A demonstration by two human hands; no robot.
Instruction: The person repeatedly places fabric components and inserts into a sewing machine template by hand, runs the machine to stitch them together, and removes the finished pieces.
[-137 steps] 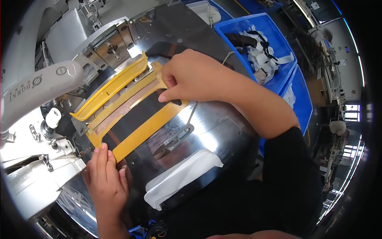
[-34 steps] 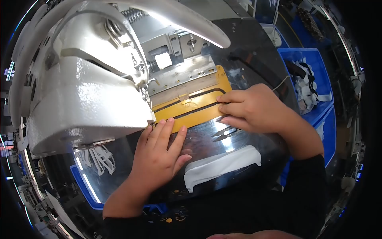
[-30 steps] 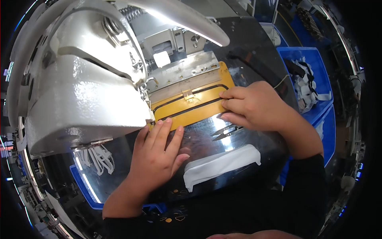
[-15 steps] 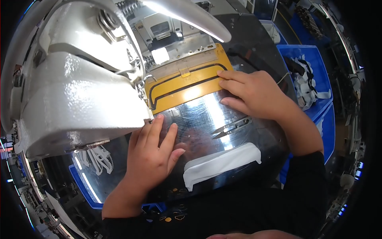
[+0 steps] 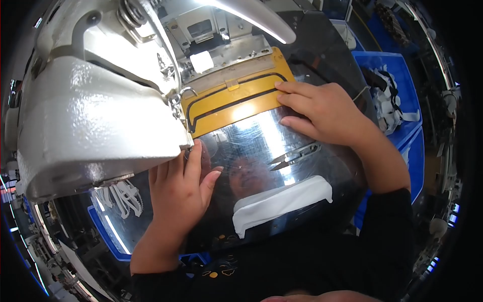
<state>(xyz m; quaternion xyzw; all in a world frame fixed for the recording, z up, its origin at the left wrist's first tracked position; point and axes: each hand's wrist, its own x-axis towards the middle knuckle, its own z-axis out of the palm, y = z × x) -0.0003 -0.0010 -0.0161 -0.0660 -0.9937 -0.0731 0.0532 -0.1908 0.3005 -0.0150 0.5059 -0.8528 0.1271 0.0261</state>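
A yellow template [image 5: 236, 108] with a dark slot outline lies beside the white sewing machine head [image 5: 95, 121], its back edge along a metal bar [image 5: 226, 60]. My right hand [image 5: 322, 110] touches the template's right end with its fingertips, fingers apart, gripping nothing. Just below the template's left corner, my left hand [image 5: 181, 189] rests with fingers spread, partly hidden by the machine head, and holds nothing visible. Thread snips [image 5: 296, 156] lie on the shiny table between the hands. Nearer my body is a folded white fabric piece [image 5: 282, 205].
At the right stand blue bins [image 5: 415, 100] with white and black cloth pieces [image 5: 388, 103]. White strips [image 5: 122, 197] hang at the lower left near another blue bin [image 5: 108, 241]. A white lamp arm [image 5: 261, 17] crosses above the table.
The yellow template has moved back, away from my body, under the machine's bar. My left hand has left it and shifted left and down; my right hand has moved back with the template.
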